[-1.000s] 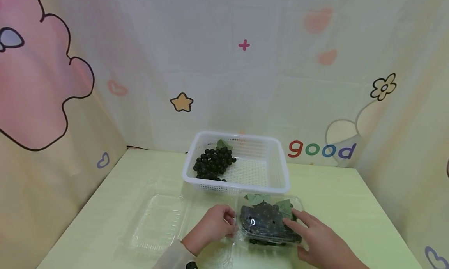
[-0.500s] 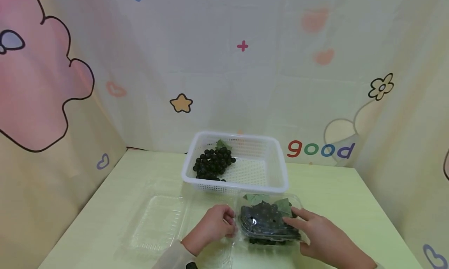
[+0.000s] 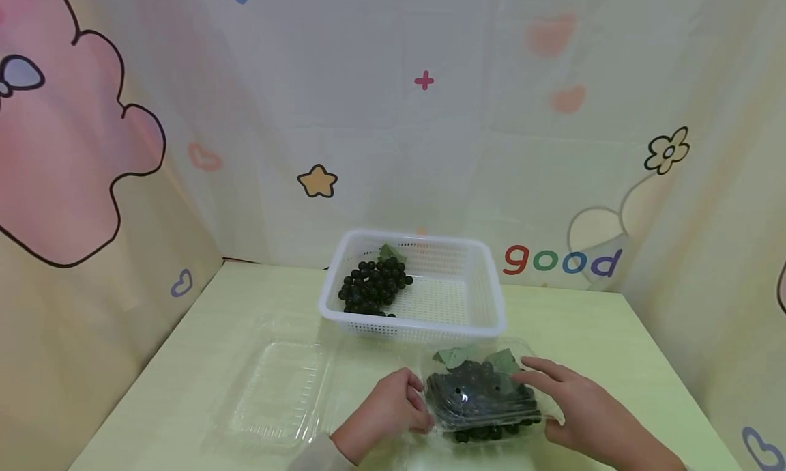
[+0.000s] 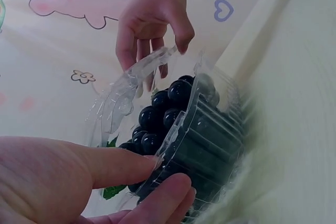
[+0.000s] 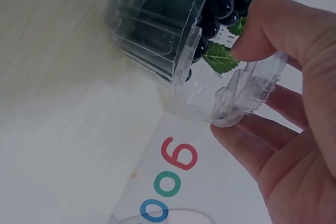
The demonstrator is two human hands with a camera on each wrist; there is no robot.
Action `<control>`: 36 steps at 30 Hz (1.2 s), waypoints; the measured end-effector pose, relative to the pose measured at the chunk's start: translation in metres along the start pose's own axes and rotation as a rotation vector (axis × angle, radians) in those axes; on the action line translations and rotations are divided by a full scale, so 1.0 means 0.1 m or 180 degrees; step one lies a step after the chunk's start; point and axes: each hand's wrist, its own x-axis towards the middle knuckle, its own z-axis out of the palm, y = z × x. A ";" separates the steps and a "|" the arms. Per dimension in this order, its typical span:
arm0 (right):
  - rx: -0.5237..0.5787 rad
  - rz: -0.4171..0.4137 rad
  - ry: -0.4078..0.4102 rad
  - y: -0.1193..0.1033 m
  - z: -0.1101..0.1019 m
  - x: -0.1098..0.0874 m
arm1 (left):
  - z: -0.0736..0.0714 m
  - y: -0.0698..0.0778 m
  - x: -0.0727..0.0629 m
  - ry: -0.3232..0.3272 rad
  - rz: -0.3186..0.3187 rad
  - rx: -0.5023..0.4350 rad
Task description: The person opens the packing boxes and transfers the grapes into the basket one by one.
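A clear plastic clamshell [image 3: 484,408] filled with dark grapes [image 4: 149,116] and green leaves [image 5: 221,59] lies at the front, right of centre. Its lid [image 5: 252,90] stands partly raised, with a gap above the base. My left hand [image 3: 393,408] is at the clamshell's left side; in the left wrist view, thumb and finger pinch the rim of the base. At the right side, my right hand [image 3: 583,409] holds the lid's edge, thumb on one face and fingers on the other in the right wrist view. The lower fingers of the left hand are partly hidden.
Behind the clamshell stands a white slatted basket [image 3: 424,329] with a bunch of dark grapes [image 3: 374,287] in its left half. Another clear plastic container [image 3: 279,386] lies on the table to the left. A printed curtain [image 3: 381,130] closes off the back and sides.
The clamshell has shifted slightly toward me and to the right, both hands moving with it. Its lid now stands further from the base, and more grapes show along the front gap.
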 end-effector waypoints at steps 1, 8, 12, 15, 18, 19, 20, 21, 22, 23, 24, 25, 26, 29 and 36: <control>-0.0019 -0.0024 0.0028 0.02 0.00 -0.01 | 0.02 0.00 -0.01 -0.0012 -0.0008 -0.0010; -0.0141 -0.0132 0.0232 0.16 -0.03 -0.09 | 0.24 0.02 -0.02 -0.0039 0.0006 -0.0228; -0.0160 -0.0124 0.0314 0.26 -0.05 -0.12 | 0.38 0.04 -0.01 0.0035 -0.0009 -0.0397; -0.0236 -0.0174 0.0496 0.34 -0.04 -0.14 | 0.49 0.06 0.02 0.0076 -0.0020 -0.0515; -0.0299 -0.0250 0.0696 0.43 -0.03 -0.16 | 0.60 0.08 0.06 0.0076 -0.0030 -0.0743; -0.0299 -0.0251 0.0715 0.46 -0.03 -0.15 | 0.63 0.08 0.07 0.0085 -0.0020 -0.0788; -0.0306 -0.0245 0.0728 0.48 -0.04 -0.15 | 0.66 0.08 0.09 0.0091 -0.0010 -0.0821; -0.0314 -0.0246 0.0742 0.51 -0.04 -0.15 | 0.68 0.09 0.10 0.0095 -0.0001 -0.0847; -0.0311 -0.0241 0.0739 0.53 -0.05 -0.14 | 0.70 0.09 0.11 0.0110 0.0022 -0.0849; -0.0316 -0.0239 0.0732 0.55 -0.06 -0.13 | 0.73 0.10 0.12 0.0123 0.0042 -0.0850; -0.0313 -0.0245 0.0729 0.58 -0.06 -0.13 | 0.75 0.10 0.13 0.0137 0.0065 -0.0844; -0.0318 -0.0244 0.0717 0.60 -0.07 -0.12 | 0.77 0.11 0.14 0.0147 0.0101 -0.0839; -0.0320 -0.0249 0.0708 0.62 -0.09 -0.11 | 0.80 0.11 0.16 0.0151 0.0124 -0.0863; -0.0348 -0.0293 0.0702 0.68 -0.11 -0.09 | 0.88 0.13 0.20 0.0181 0.0168 -0.0895; -0.0252 -0.0284 0.0647 0.81 -0.17 -0.07 | 1.07 0.25 0.33 0.0331 0.0102 -0.0892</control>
